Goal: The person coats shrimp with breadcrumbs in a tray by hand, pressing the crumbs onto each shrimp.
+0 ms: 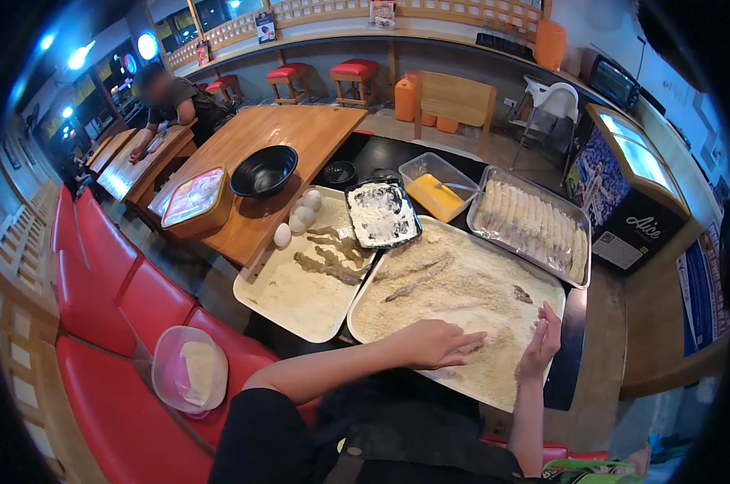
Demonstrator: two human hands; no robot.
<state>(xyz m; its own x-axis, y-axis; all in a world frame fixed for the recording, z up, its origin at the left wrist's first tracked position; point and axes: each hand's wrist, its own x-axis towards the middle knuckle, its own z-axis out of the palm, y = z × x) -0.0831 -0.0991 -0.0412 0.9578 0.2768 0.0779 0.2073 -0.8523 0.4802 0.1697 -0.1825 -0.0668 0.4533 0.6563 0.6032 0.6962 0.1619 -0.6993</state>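
Observation:
My left hand (439,344) hovers low over, or rests on, the breadcrumbs (449,302), palm down, its fingers stretched out; contact is hard to tell. At the right side of the white crumb tray (363,332), my right hand (540,345) is held edge-on with its fingers extended. Neither hand visibly holds anything. Two crumb-dusted shrimp lie in the crumbs: a long one (417,282) at left and a small dark piece (523,294), possibly its like, near my right hand. Raw shrimp (332,266) and several eggs (303,215) sit on the left tray (288,310).
Behind stand a black tray of white flour (379,214), a tub of yellow liquid (437,198) with a spoon, and a clear tray of breaded pieces (534,218). A black bowl (264,171) is on the wooden table. Another person (175,105) sits far left.

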